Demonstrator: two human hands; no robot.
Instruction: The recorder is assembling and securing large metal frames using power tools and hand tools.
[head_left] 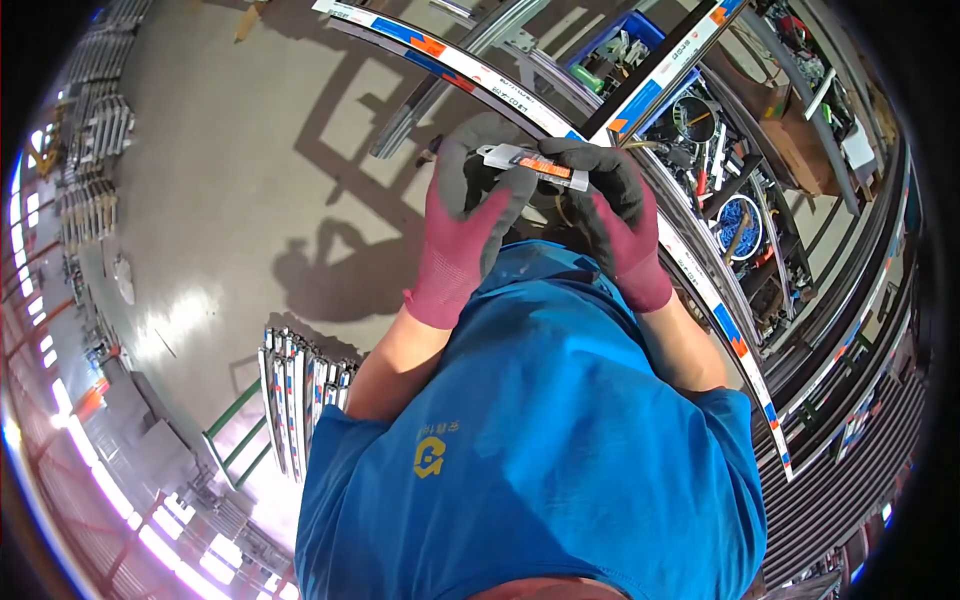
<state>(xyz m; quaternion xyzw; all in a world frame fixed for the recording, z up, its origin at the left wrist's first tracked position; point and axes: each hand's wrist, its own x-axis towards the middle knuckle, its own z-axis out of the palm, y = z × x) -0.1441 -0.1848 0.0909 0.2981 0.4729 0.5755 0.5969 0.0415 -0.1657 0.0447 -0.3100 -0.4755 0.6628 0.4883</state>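
Both my hands wear maroon gloves with dark grey coated palms and fingers. Between them is a small flat plastic case, whitish and translucent, with an orange label and a hang tab at its left end. My left hand pinches the left end, thumb on the near side. My right hand grips the right end with its fingers bent over the far edge. Just beyond the hands runs a long metal profile covered in white film with blue and orange print. What is inside the case is too small to make out.
To the right, a workbench holds a blue bin of small parts, a white tub of blue pieces, and loose tools. Bundled profiles stand on a green rack at lower left. More long profiles lie stacked at right.
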